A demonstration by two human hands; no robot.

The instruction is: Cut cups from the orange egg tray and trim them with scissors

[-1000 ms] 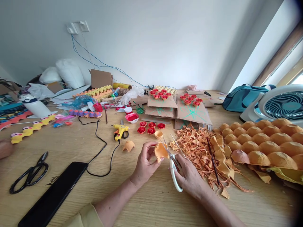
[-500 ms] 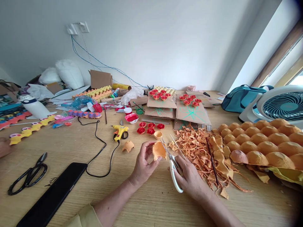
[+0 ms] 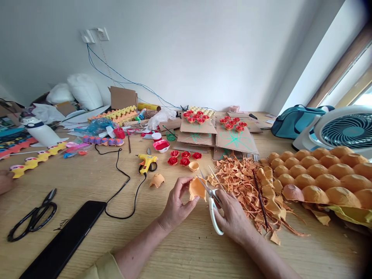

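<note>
Pinched in my left hand [image 3: 178, 206] is an orange egg carton cup [image 3: 197, 190] with a jagged rim, its hollow facing me. My right hand [image 3: 235, 215] grips white-handled scissors [image 3: 215, 217], whose parted blades lie at the cup's upper right rim. Just beyond sits a small trimmed orange cup [image 3: 193, 166]. Another cut cup [image 3: 157, 180] rests upside down to the left. Several red paper roses [image 3: 185, 161] stand behind them. Orange carton scraps [image 3: 236, 180] are heaped beside my right hand.
A yellow glue gun [image 3: 147, 162] trails a black cord. Black scissors [image 3: 35, 217] and a black phone-like slab [image 3: 65, 240] lie at left. An orange egg tray [image 3: 322, 170] and a fan [image 3: 345, 130] stand at right. Another person's hand [image 3: 6, 182] shows at the left edge.
The egg carton cup has moved slightly down and right and tilted in my left hand. The scissors' blades have opened at its rim.
</note>
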